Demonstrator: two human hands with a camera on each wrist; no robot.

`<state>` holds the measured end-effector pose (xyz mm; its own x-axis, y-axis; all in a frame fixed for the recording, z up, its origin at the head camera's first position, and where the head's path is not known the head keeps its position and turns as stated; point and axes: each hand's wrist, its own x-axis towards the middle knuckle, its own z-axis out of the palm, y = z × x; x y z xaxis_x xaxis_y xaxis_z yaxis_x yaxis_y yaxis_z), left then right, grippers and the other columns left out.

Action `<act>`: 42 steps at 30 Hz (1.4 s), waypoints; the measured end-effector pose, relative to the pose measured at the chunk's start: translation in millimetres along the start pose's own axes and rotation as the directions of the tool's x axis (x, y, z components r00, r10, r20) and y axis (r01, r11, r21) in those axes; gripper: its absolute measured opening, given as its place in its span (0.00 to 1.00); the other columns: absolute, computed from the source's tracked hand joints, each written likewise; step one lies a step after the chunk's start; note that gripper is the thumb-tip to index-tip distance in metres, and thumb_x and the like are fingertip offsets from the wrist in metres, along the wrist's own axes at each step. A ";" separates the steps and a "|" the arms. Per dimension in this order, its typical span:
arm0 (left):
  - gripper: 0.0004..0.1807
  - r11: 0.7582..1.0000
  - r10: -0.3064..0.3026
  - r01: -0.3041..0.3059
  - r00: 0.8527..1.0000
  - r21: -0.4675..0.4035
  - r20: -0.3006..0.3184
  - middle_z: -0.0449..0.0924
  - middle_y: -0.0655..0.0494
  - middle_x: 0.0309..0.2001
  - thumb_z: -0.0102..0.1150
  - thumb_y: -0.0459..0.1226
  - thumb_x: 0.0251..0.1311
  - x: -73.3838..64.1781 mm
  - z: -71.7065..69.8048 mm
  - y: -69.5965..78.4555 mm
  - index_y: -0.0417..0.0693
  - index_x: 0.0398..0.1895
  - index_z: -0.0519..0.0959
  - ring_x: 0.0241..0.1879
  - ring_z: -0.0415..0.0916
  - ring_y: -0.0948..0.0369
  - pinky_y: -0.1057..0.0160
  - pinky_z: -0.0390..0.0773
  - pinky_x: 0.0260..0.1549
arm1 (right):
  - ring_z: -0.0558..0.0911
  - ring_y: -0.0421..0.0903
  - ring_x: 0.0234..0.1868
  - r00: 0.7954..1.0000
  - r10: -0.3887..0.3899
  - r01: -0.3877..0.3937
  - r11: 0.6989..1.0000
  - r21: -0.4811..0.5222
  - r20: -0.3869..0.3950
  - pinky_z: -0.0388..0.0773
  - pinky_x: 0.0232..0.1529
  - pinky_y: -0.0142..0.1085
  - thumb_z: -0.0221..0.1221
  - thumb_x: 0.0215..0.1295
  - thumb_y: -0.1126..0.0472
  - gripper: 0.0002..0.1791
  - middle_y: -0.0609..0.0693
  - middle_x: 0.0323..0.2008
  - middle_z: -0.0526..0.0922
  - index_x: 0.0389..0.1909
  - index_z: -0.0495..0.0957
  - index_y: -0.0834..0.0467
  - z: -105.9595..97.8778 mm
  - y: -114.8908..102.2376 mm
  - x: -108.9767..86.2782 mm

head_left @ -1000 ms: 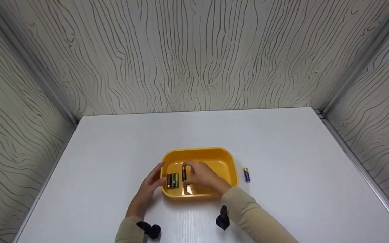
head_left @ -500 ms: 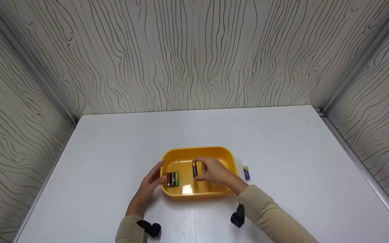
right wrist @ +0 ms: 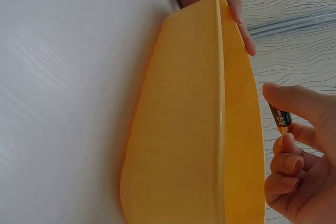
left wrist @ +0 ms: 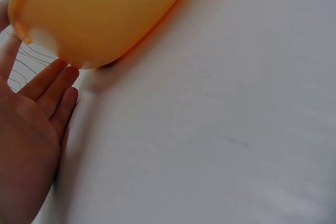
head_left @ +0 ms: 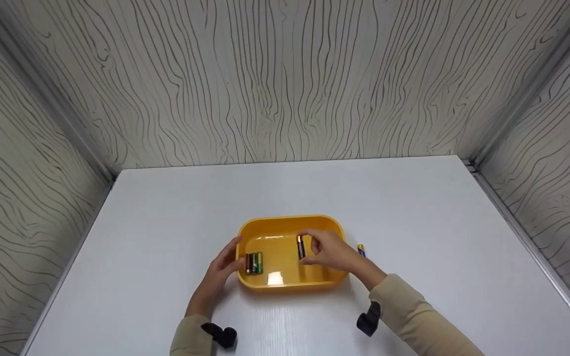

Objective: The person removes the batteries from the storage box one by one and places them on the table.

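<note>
A yellow plastic tray (head_left: 275,288) sits on the white table. My left hand (head_left: 218,272) holds its left rim, the thumb over the edge and other fingers against the outer wall (left wrist: 105,19). Between thumb and fingertip, my right hand (head_left: 332,252) pinches a black battery (head_left: 301,248) by its ends, above the right half of the tray. The right wrist view shows this black battery (right wrist: 281,116) with its gold end, higher than the rim. A row of batteries (head_left: 254,263), dark red and green, lies inside along the left wall.
Right of the tray, a blue and yellow battery (head_left: 361,249) lies on the white table (head_left: 413,212), partly hidden behind my right wrist. Wood-patterned panels (head_left: 285,84) enclose the table at the back and both sides. Black wrist mounts (head_left: 369,319) stick out from the sleeves.
My right hand has carried the black battery rightward, away from the row at the left wall. The right forearm now partly covers the blue and yellow battery. My left hand stays put.
</note>
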<state>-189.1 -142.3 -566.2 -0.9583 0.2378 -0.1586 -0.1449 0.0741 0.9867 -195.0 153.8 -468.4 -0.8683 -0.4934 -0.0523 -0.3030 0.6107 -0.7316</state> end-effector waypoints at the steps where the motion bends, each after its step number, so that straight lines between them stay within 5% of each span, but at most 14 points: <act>1: 0.33 1.000 0.000 0.000 1.000 -0.001 0.000 0.53 0.55 0.77 0.57 0.46 0.64 0.3 0.2 0.0 0.65 0.72 0.60 0.78 0.48 0.51 0.40 0.45 0.76 | 0.64 0.33 0.21 1.000 -0.005 0.005 1.000 0.006 -0.003 0.67 0.28 0.24 0.68 0.55 0.57 0.30 0.42 0.20 0.67 0.59 0.73 0.62 -2.3 1.2 -2.1; 18: 0.35 1.000 0.002 -0.002 1.000 0.031 0.008 0.53 0.53 0.77 0.58 0.48 0.63 1.2 -1.4 -1.5 0.63 0.73 0.59 0.77 0.49 0.50 0.41 0.45 0.76 | 0.64 0.31 0.21 0.999 -0.018 0.017 1.000 -0.015 -0.035 0.66 0.27 0.24 0.68 0.55 0.58 0.29 0.44 0.21 0.69 0.58 0.73 0.62 -33.3 22.0 -29.9; 32: 0.35 1.000 -0.014 0.014 1.000 0.021 0.008 0.53 0.53 0.77 0.57 0.47 0.64 0.6 -1.1 -2.6 0.61 0.73 0.59 0.78 0.48 0.50 0.40 0.44 0.76 | 0.69 0.33 0.19 0.996 0.066 -0.063 0.997 0.054 -0.059 0.72 0.22 0.24 0.67 0.56 0.58 0.32 0.47 0.22 0.70 0.61 0.70 0.63 -49.4 49.5 -54.8; 42: 0.34 1.000 -0.018 0.018 1.000 0.024 0.001 0.53 0.53 0.77 0.57 0.46 0.64 1.9 -1.6 -1.4 0.61 0.73 0.59 0.78 0.48 0.49 0.39 0.44 0.75 | 0.65 0.30 0.22 0.991 0.059 -0.055 0.998 0.031 -0.122 0.66 0.25 0.23 0.68 0.55 0.57 0.31 0.45 0.23 0.71 0.59 0.72 0.63 -53.1 71.7 -67.7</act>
<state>-191.2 -143.6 -567.8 -0.9552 0.2378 -0.1765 -0.1562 0.1017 0.9825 -178.9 263.8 -481.2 -0.9261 -0.3772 -0.0116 -0.2423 0.6177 -0.7482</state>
